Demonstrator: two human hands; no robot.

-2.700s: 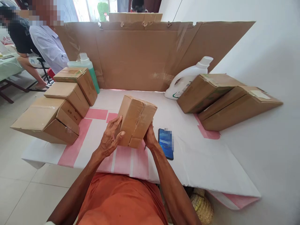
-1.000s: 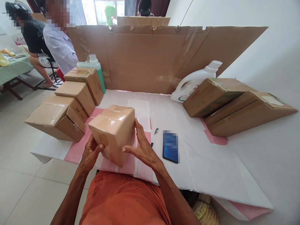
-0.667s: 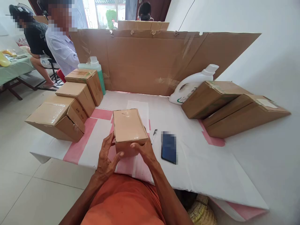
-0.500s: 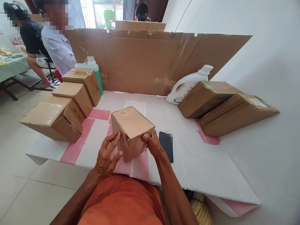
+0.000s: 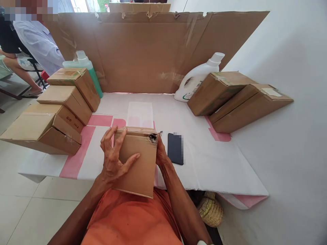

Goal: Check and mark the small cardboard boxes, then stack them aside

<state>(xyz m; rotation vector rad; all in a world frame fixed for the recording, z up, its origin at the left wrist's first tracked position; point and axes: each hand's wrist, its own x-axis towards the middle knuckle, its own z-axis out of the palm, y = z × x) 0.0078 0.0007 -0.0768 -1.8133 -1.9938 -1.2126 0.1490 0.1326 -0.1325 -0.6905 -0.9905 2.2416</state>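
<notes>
At lower centre, the left hand, fingers apart, is lying over the carton while the right hand is bracing its side, presumably to steady it; the carton is hiding the right fingers, leaving their grip unclear.

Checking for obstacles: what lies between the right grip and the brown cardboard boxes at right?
In the head view, a dark rectangular phone on white cloth.

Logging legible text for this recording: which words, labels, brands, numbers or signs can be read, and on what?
None can be read.
White plastic jug: dark print, too small.
Nearest brown cardboard box on the left: small dark marks, too blurred.
Rightmost brown cardboard box: whitish label, nothing legible.
Flat black phone: nothing legible.
Held brown cardboard box: no text seen.
</notes>
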